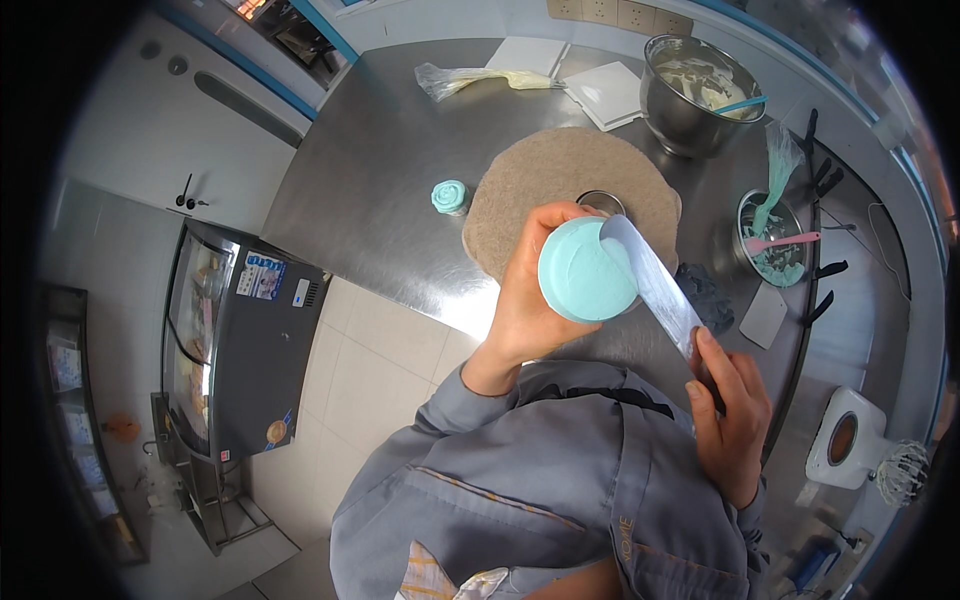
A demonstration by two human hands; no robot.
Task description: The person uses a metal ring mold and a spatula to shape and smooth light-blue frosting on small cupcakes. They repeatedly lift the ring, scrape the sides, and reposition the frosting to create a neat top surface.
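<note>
My left hand (521, 307) is wrapped around a small round piece topped with smooth mint-green cream (585, 270), held up over the worktop. Its sides are mostly hidden by the cream top and my fingers, so I cannot tell if it is a cup or a cake. In my right hand (731, 420) is a metal icing spatula (664, 296), its blade tip lying against the right edge of the cream. Beneath the hands lies a round brown towel-like mat (570, 169). A metal ring or cup (602, 201) shows partly behind the left hand.
A small cup with swirled mint cream (450, 197) stands left of the mat. Behind are a piping bag (495, 79) and a steel mixing bowl (667, 112). Rightward sit a mint-cream bowl (742, 255), a dark cloth (705, 296), a white scraper (763, 315) and a rack with knives (829, 270).
</note>
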